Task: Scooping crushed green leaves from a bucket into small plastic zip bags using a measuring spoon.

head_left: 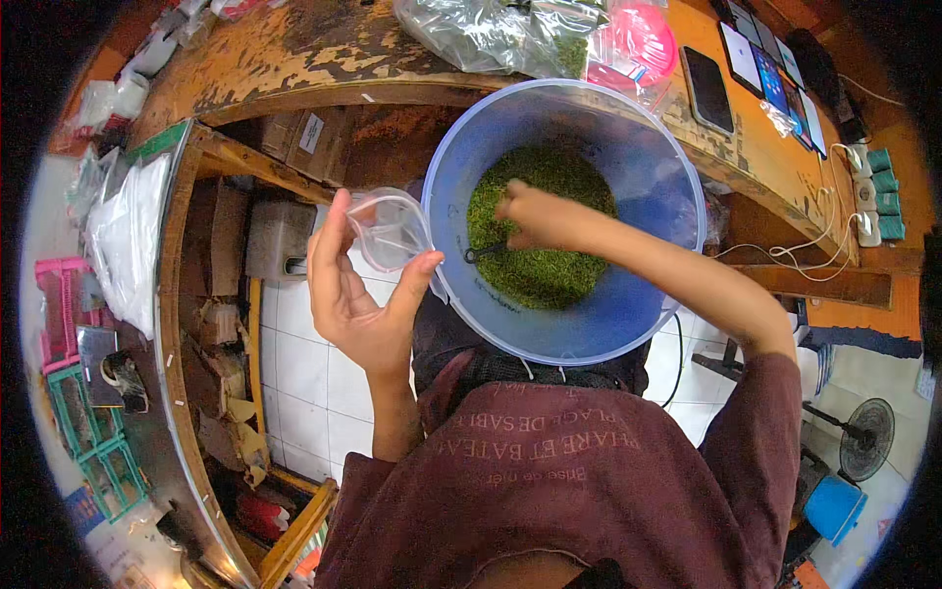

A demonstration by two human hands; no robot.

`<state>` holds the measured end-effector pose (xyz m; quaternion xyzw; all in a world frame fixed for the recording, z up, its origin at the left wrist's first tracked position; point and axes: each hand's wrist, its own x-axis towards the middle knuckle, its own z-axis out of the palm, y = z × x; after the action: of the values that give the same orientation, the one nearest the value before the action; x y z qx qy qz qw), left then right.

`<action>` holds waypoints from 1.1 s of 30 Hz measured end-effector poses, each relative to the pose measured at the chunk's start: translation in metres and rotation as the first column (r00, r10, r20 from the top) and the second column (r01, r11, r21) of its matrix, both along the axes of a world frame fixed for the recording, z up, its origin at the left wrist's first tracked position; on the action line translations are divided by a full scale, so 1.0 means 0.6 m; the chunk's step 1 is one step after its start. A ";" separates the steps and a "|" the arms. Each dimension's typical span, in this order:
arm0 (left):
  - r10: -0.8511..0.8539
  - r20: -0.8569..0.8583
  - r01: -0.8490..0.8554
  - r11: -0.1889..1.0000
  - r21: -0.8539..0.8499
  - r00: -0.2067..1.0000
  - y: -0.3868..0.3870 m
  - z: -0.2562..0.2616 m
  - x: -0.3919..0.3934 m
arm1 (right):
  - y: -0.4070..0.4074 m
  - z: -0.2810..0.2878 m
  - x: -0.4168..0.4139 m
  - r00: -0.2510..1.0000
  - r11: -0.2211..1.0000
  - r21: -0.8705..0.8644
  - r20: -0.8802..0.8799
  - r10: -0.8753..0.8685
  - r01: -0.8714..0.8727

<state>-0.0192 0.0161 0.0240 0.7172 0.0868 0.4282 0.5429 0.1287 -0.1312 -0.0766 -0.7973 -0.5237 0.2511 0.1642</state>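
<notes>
My left hand [360, 309] holds a clear plastic pouch [388, 239] between thumb and fingers, its mouth spread wide, at the left of a bucket. The translucent blue bucket [655, 294] rests at my lap and holds a bed of fine, dried-looking green plant matter [544, 283]. Reaching over the rim from the right, my right hand [541, 217] is inside the bucket above the green matter and blurred by motion. A black handle [482, 252] with a ring at its end shows beside its lower fingers. Whether the hand grips that handle is unclear, and the handle's far end is hidden.
Plastic bags [471, 33] and a pink round item [636, 44] lie on the worn wooden table [294, 66] behind the bucket. At right are a phone [708, 90], several more devices and white cables [809, 254]. A glass-topped counter [165, 294] runs along the left; a fan [867, 440] stands at right.
</notes>
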 end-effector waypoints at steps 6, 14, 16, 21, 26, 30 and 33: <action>-0.061 -0.064 0.062 0.998 0.021 0.996 0.002 -0.012 -0.009 | 0.010 -0.066 -0.049 0.960 0.981 -0.191 0.278 0.034 0.021; -0.070 -0.068 0.068 0.997 -0.033 0.995 0.003 -0.018 -0.001 | -0.018 0.005 -0.111 0.953 0.902 0.324 -0.201 -0.228 0.284; -0.078 -0.071 0.076 0.997 -0.031 0.994 0.005 -0.018 -0.002 | -0.018 0.020 -0.136 0.928 0.859 0.380 -0.281 -0.245 0.342; -0.032 -0.078 0.028 0.998 -0.051 0.996 0.011 -0.022 -0.011 | -0.051 0.051 -0.092 0.567 0.683 0.110 -0.659 -0.493 0.722; -0.057 -0.076 0.056 0.998 -0.016 0.995 0.001 -0.019 -0.004 | -0.099 0.068 -0.060 0.352 0.428 0.131 -0.796 -0.492 0.894; -0.103 -0.103 0.112 0.990 0.091 0.989 -0.012 -0.020 0.005 | -0.121 0.090 -0.058 0.281 0.303 0.150 -0.848 -0.450 0.941; -0.160 -0.219 0.211 0.948 0.237 0.963 -0.031 -0.010 0.010 | -0.133 0.144 -0.056 0.316 0.151 0.278 -0.833 -0.454 0.949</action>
<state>-0.0130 -0.0024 0.0182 0.8256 0.0155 0.3094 0.4716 0.0953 -0.2109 0.0095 -0.6764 -0.0192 0.1135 0.7275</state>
